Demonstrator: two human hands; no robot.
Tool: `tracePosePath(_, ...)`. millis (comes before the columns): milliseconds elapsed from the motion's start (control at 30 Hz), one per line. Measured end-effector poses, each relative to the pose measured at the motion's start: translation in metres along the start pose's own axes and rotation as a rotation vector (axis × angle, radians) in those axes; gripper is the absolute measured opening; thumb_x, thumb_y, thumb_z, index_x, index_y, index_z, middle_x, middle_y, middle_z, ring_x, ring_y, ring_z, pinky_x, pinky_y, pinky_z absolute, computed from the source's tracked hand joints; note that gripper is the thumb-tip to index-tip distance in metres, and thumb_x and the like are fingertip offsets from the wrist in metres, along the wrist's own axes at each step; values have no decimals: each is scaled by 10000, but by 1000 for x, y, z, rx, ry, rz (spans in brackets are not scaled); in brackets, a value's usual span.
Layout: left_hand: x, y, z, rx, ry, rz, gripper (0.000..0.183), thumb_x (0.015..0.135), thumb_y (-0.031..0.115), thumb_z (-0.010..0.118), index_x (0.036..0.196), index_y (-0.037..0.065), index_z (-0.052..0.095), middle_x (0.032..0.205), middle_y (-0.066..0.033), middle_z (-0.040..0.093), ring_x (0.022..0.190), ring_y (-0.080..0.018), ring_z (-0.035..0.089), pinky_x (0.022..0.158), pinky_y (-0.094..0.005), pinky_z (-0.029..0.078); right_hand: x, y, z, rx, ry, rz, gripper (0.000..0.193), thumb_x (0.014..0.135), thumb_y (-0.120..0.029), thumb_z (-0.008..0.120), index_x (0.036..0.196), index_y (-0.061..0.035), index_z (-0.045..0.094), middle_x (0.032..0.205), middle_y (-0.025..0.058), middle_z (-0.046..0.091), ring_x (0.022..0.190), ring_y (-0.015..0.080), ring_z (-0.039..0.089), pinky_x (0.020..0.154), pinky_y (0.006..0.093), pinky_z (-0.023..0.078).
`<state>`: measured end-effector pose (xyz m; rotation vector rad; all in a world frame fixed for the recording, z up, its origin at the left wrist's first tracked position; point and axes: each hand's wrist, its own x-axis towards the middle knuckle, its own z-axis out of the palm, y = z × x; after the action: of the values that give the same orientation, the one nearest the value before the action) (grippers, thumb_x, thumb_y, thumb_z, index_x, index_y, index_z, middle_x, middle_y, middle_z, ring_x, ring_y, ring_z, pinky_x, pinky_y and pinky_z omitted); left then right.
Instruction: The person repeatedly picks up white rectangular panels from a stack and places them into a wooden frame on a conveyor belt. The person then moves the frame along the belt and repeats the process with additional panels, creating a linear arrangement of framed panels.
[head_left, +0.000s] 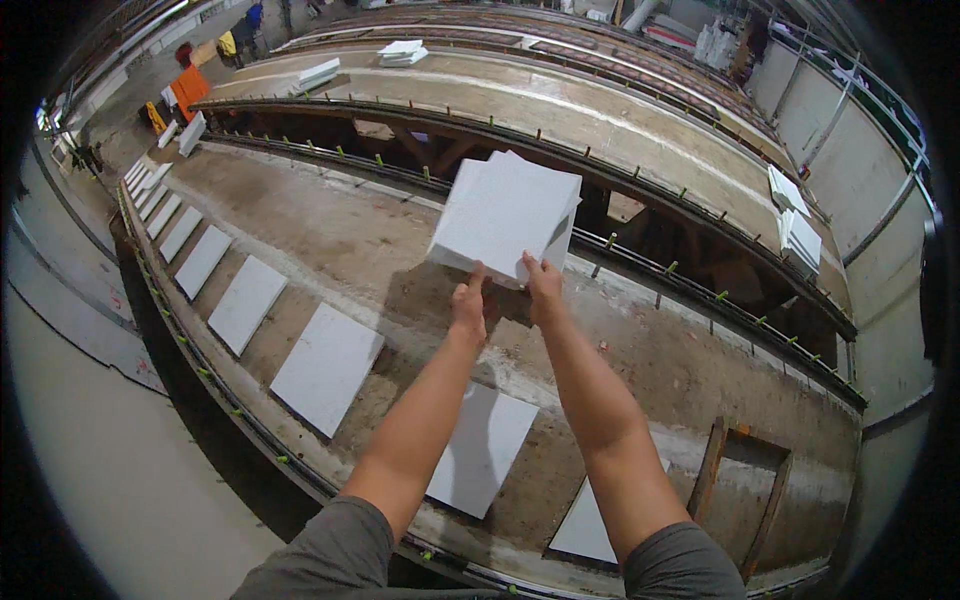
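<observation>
Brown table (320,220) | left hand (469,305), right hand (543,284): grip holding white stack (505,215), underside hidden | panel (582,530) partly behind right forearm (612,430)

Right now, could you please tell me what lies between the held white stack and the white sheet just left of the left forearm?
In the head view, between the stack and the white sheet, the bench surface is bare and partly shadowed.

Long brown table (320,225), row of white panels (328,370), wooden frame (708,468)

The white sheets (500,210) look matt, the brown tabletop (325,215) rough.
</observation>
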<state>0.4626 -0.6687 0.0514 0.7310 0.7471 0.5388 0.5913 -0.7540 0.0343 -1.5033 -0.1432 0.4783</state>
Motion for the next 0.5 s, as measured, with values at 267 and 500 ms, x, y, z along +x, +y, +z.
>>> tracePosePath(267,27,32,-13,-217,211,118,497,868,203,773,1240,-46,556,1190,-161,632,1042,-309,639,842,-495,553,-7,11,29,272,60,246,535,948,-434,654,1237,7,559,977,111,621,774,228,616,690,384,513)
tracePosePath(500,38,32,-53,-233,326,185,431,874,171,765,1221,1,574,1166,-136,642,989,-278,662,758,-453,579,20,36,76,-167,389,336,593,882,-351,751,1270,14,493,1067,136,594,849,240,633,663,429,547)
